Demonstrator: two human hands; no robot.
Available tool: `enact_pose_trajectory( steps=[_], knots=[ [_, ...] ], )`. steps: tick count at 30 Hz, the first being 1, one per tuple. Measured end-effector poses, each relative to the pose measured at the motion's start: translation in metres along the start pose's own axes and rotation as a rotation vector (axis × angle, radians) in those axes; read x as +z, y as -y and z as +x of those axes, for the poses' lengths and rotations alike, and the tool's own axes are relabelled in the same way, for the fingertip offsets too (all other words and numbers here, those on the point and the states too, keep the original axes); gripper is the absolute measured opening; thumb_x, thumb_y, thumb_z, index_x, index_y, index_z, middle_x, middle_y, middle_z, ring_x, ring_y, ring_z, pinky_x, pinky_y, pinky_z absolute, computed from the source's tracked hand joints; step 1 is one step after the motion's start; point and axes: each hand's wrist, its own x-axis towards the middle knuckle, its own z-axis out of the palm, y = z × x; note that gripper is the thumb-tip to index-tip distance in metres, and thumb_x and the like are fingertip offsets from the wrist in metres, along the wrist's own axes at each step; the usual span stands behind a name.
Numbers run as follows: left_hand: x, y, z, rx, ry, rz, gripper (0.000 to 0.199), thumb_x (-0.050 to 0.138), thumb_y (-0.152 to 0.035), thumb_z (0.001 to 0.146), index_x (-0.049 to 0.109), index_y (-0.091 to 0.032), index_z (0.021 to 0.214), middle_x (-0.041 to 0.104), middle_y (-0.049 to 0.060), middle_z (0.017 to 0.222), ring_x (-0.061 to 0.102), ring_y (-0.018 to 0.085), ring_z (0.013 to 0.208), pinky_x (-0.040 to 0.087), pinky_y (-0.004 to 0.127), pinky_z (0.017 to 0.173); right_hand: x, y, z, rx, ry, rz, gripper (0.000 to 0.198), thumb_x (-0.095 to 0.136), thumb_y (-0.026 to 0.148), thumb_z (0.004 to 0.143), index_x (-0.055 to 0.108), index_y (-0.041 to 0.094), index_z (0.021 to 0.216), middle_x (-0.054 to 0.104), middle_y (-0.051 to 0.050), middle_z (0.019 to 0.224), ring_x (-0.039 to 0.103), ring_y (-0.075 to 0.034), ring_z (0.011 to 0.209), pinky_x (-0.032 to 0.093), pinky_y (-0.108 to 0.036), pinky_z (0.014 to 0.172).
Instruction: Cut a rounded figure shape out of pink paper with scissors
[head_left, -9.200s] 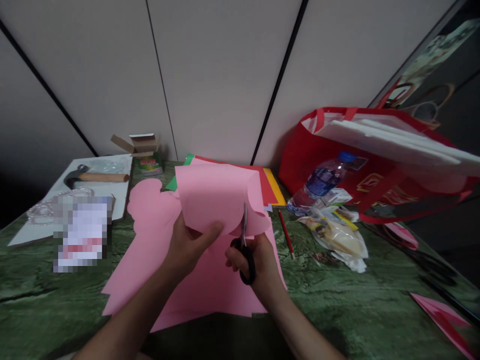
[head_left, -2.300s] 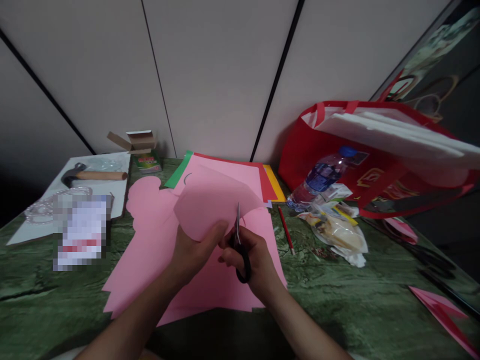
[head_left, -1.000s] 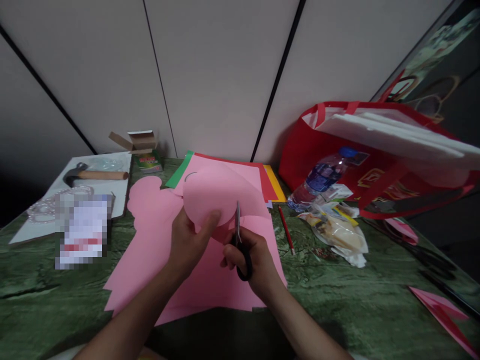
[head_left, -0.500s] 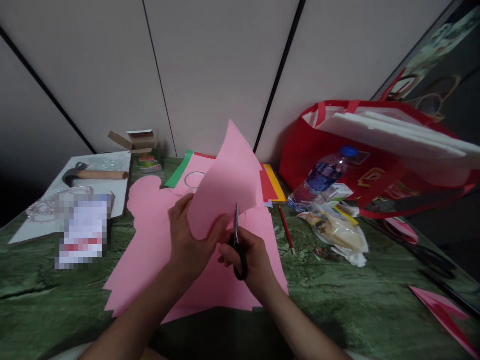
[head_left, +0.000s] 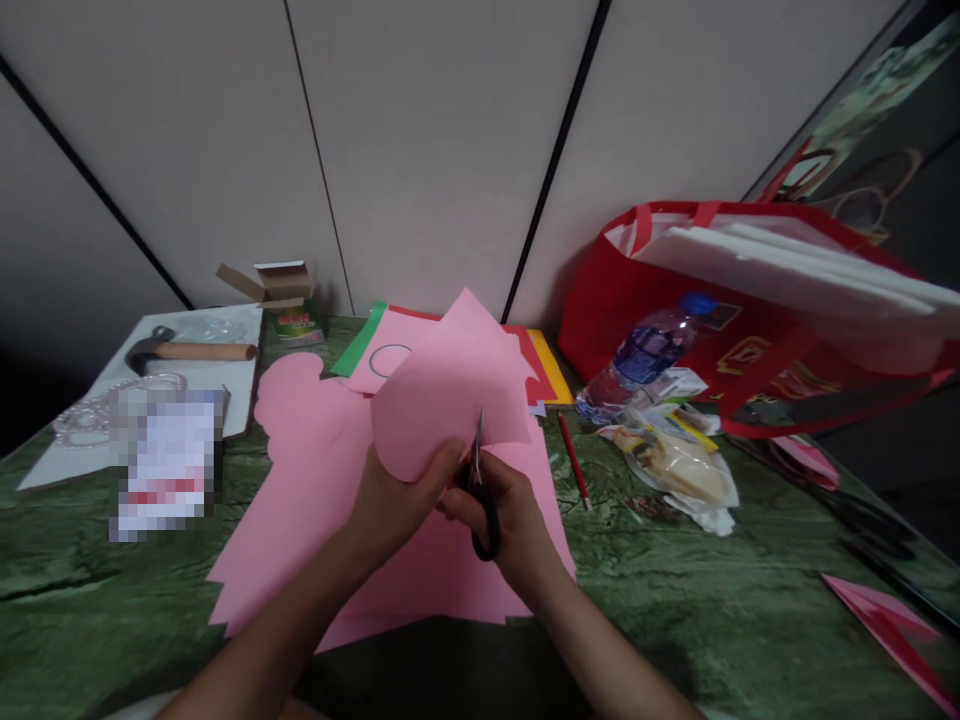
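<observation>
A pink sheet of paper (head_left: 442, 390) with a partly rounded edge is raised above the table. My left hand (head_left: 401, 500) grips its lower left side, the thumb pressed on the near face and the other fingers hidden behind. My right hand (head_left: 510, 515) is closed around the black handles of a pair of scissors (head_left: 484, 515). Their blades point upward at the sheet, close to the tip of my left thumb. More pink paper (head_left: 300, 500), cut in stepped and rounded outlines, lies flat under both hands.
At the left, a hammer (head_left: 199, 350) and beads (head_left: 112, 405) lie on a white board (head_left: 244, 390), near an opened small box (head_left: 295, 315). A red pencil (head_left: 574, 460), plastic bottle (head_left: 637, 350), crumpled wrapper (head_left: 675, 465) and red bag (head_left: 592, 300) are at the right. Coloured sheets (head_left: 551, 365) lie behind.
The raised pink sheet has turned and tipped lower, showing its face more broadly. My left fingers have gone behind it. The scissors have shifted slightly right.
</observation>
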Motion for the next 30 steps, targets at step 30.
enact_pose_trajectory(
  steps=[30],
  knots=[
    [-0.0016, 0.0058, 0.0011, 0.004, 0.104, -0.055, 0.021, 0.058, -0.03, 0.074, 0.06, -0.018, 0.058, 0.061, 0.001, 0.05, 0.061, 0.016, 0.05, 0.051, 0.025, 0.045, -0.0034, 0.0006, 0.0, 0.018, 0.017, 0.045, 0.028, 0.075, 0.034, 0.062, 0.054, 0.019, 0.074, 0.048, 0.007, 0.059, 0.047, -0.011, 0.054, 0.043, -0.027, 0.057]
  ],
)
